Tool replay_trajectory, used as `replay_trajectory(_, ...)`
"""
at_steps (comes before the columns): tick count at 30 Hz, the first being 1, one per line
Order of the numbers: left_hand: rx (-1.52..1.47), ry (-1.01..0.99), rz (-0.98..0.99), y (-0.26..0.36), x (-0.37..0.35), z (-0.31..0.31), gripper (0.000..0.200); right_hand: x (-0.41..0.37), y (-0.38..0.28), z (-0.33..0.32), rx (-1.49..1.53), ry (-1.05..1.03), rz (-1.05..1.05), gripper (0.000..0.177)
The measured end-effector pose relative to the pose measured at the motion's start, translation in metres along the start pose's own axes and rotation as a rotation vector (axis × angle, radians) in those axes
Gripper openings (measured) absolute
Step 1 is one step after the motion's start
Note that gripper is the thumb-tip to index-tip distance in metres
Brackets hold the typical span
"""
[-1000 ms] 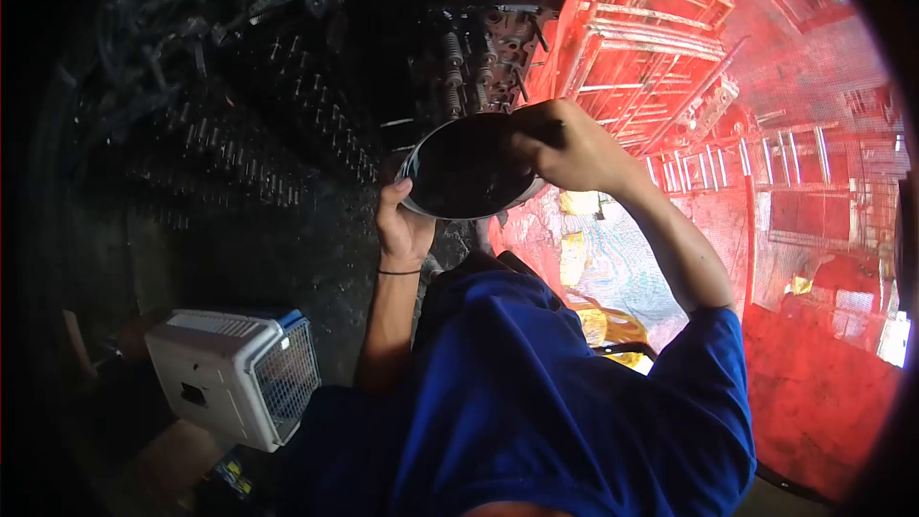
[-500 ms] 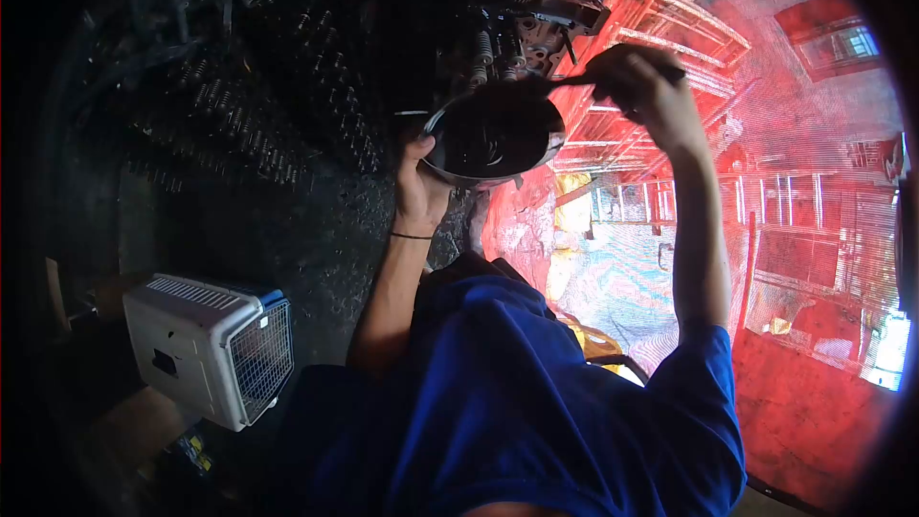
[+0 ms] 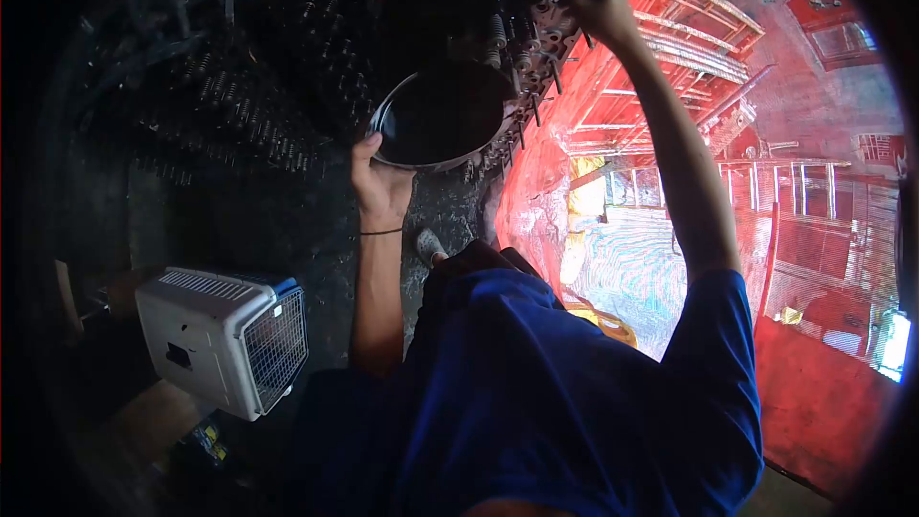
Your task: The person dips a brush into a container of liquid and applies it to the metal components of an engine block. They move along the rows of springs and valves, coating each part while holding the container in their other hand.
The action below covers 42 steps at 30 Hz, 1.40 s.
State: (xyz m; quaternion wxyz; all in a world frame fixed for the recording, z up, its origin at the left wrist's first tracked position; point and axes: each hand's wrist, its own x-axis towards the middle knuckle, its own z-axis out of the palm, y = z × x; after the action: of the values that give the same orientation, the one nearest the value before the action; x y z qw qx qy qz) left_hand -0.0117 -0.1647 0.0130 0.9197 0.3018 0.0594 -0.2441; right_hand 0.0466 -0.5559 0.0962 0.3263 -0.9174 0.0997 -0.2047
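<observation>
My left hand (image 3: 381,182) is closed on the near left side of a round open pot (image 3: 436,165), thumb over its rim. The pot tilts toward me and its inside looks dark. My right hand (image 3: 595,11) reaches up to dark metal engine parts (image 3: 550,29) at the top. Its fingers are wrapped round a brush, most of which is lost in shadow. Coil springs (image 3: 498,32) stand on the metal parts just beyond the pot.
Rows of springs and metal parts (image 3: 239,115) fill the dark upper left. A pet carrier (image 3: 215,340) with a wire door sits at lower left. Red mesh sheeting (image 3: 541,196) hangs on the right, with metal frames behind it. A shoe (image 3: 428,245) shows below.
My right hand has moved up and left, taking the brush from above the pot to the metal parts. The pot and my left hand have shifted left and slightly down.
</observation>
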Motion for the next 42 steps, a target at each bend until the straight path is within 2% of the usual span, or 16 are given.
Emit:
replay_trajectory(4, -0.047, 0.026, 0.057, 0.010, -0.021, -0.020, 0.056, -0.001, 0.000, 0.040, 0.049, 0.016, -0.185, 0.024)
replay_trajectory(10, -0.018, 0.150, 0.073, 0.019, -0.052, -0.064, 0.064, 0.008, 0.012, 0.017, -0.225, -0.105, -0.348, 0.016)
replay_trajectory(14, -0.108, 0.131, 0.034, 0.019, -0.067, -0.073, 0.054, -0.006, 0.023, 0.030, 0.188, -0.010, -0.143, 0.029)
replay_trajectory(15, -0.129, 0.156, 0.042, 0.018, -0.068, -0.075, 0.054, -0.012, 0.030, 0.046, -0.026, 0.098, -0.300, 0.028)
replay_trajectory(16, -0.147, 0.177, 0.048, 0.018, -0.066, -0.077, 0.055, -0.021, 0.021, 0.053, 0.016, -0.125, -0.067, 0.023)
replay_trajectory(18, -0.125, 0.151, 0.045, 0.024, -0.066, -0.077, 0.056, -0.034, 0.011, 0.059, -0.087, -0.162, -0.352, 0.019)
replay_trajectory(22, -0.101, 0.103, 0.052, 0.036, -0.077, -0.074, 0.060, -0.025, 0.009, 0.037, -0.193, -0.027, -0.248, 0.017)
replay_trajectory(26, -0.121, 0.169, 0.081, 0.040, -0.086, -0.076, 0.063, -0.026, -0.013, 0.042, -0.067, 0.030, -0.227, 0.021)
replay_trajectory(27, -0.109, 0.147, 0.095, 0.042, -0.087, -0.075, 0.064, -0.028, -0.008, 0.051, -0.135, -0.027, -0.071, 0.022)
replay_trajectory(28, -0.095, 0.126, 0.111, 0.044, -0.088, -0.076, 0.065, -0.032, -0.004, 0.073, 0.040, 0.154, -0.292, 0.022)
replay_trajectory(30, -0.127, 0.073, 0.097, 0.052, -0.091, -0.081, 0.066, -0.033, 0.003, 0.068, -0.198, -0.126, -0.207, 0.022)
replay_trajectory(32, -0.167, 0.029, 0.096, 0.057, -0.096, -0.086, 0.067, -0.030, 0.003, 0.066, -0.054, -0.036, -0.243, 0.023)
replay_trajectory(36, -0.116, 0.237, 0.144, 0.064, -0.099, -0.083, 0.068, -0.015, -0.031, 0.055, 0.090, -0.031, 0.114, 0.031)
replay_trajectory(38, -0.101, 0.246, 0.154, 0.068, -0.098, -0.086, 0.067, -0.021, -0.035, 0.077, 0.095, 0.009, 0.051, 0.032)
replay_trajectory(40, -0.089, 0.286, 0.172, 0.072, -0.098, -0.090, 0.065, -0.024, -0.012, 0.106, -0.092, -0.008, -0.231, 0.030)
replay_trajectory(42, -0.084, 0.308, 0.184, 0.079, -0.105, -0.091, 0.064, -0.040, -0.015, 0.115, -0.199, -0.140, -0.138, 0.028)
